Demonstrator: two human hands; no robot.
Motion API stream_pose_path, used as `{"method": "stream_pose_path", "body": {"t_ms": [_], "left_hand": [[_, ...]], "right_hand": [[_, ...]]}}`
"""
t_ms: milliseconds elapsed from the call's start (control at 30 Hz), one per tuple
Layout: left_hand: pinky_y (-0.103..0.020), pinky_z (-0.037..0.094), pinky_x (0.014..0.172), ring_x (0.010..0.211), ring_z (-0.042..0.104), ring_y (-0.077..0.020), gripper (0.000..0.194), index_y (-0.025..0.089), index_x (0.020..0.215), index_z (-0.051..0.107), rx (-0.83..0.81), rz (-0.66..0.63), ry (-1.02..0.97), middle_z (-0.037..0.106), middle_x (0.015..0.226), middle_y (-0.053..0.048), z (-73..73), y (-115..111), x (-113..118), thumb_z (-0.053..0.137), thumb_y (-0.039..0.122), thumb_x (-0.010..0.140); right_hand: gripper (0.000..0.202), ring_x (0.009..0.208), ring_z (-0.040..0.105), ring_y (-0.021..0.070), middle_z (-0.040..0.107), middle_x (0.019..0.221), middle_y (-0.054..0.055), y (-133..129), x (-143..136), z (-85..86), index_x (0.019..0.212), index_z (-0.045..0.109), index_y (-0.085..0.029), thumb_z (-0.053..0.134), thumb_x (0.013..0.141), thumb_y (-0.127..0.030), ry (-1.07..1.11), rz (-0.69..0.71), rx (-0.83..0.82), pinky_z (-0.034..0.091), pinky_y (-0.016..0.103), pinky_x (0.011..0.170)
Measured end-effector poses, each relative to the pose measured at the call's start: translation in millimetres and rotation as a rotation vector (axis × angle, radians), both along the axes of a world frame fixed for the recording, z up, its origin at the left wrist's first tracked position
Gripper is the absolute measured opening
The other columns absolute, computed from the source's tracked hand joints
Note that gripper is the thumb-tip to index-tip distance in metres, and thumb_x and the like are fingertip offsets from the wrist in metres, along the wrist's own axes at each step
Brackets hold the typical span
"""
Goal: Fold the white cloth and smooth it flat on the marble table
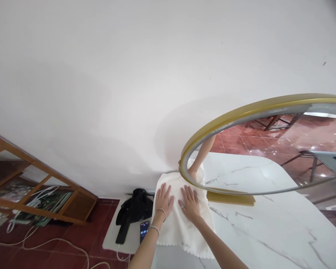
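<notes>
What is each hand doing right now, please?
Left hand: open, flat on the white cloth, holding nothing.
Right hand: open, flat on the same cloth, holding nothing.

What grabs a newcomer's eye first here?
The big round gold-framed mirror at right, standing on the white marble table and reflecting red floor tiles. Below it, at centre, both hands, left and right, lie flat on a white towel at the table's edge.

Cloth (182,224) under both hands: plain off-white. Table (268,231) white marble with thin grey veins; mirror (257,149) frame gold, base at its 6 o'clock matte gold. Floor (67,231) at 9 o'clock of the cloth red-brown tile; bag (134,209) black, wall (100,74) white.
</notes>
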State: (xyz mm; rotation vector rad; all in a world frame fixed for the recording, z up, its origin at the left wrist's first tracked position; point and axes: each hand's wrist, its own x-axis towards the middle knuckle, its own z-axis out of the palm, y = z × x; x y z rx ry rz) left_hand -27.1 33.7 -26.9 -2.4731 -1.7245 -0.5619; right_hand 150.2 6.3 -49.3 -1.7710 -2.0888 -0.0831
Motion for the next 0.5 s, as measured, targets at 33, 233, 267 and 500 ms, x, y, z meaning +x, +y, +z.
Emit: {"method": "stream_pose_path", "body": {"t_ms": [33, 233, 267, 500], "left_hand": [[-0.044, 0.031, 0.112, 0.141, 0.028, -0.0236, 0.051, 0.025, 0.143, 0.035, -0.004, 0.004, -0.003, 0.03, 0.153, -0.007, 0.1, -4.0, -0.3, 0.041, 0.033, 0.094], [-0.045, 0.033, 0.111, 0.14, 0.029, -0.0235, 0.056, 0.028, 0.147, 0.026, -0.006, 0.06, 0.003, 0.029, 0.154, -0.006, -4.1, -63.8, -15.2, 0.04, 0.03, 0.093], [-0.044, 0.035, 0.11, 0.14, 0.029, -0.0236, 0.058, 0.029, 0.148, 0.023, -0.002, 0.082, -0.002, 0.028, 0.154, -0.005, -5.8, -79.4, -20.2, 0.04, 0.03, 0.093], [-0.047, 0.044, 0.104, 0.141, 0.027, -0.0258, 0.068, 0.035, 0.15, 0.005, 0.04, 0.265, -0.057, 0.026, 0.155, 0.001, -31.5, -188.1, -43.6, 0.039, 0.029, 0.091]], "right_hand": [[0.055, 0.141, 0.023, 0.0269, 0.033, 0.151, 0.01, -4.2, -0.7, -0.2, 0.144, 0.037, -0.018, 0.034, 0.094, -0.042, 0.004, -0.004, 0.005, 0.017, 0.05, 0.113], [0.063, 0.141, 0.024, 0.0259, 0.033, 0.151, 0.008, -47.2, -10.0, 4.5, 0.15, 0.018, -0.018, 0.036, 0.094, -0.041, 0.023, 0.087, 0.044, 0.021, 0.049, 0.113], [0.064, 0.141, 0.024, 0.026, 0.032, 0.152, 0.008, -58.0, -12.6, 7.3, 0.15, 0.016, -0.02, 0.036, 0.094, -0.042, 0.024, 0.119, 0.045, 0.021, 0.049, 0.113], [0.071, 0.14, 0.025, 0.0311, 0.02, 0.155, 0.006, -137.5, -25.6, 22.4, 0.15, 0.016, -0.029, 0.041, 0.089, -0.055, 0.012, 0.399, -0.001, 0.024, 0.052, 0.111]]}}
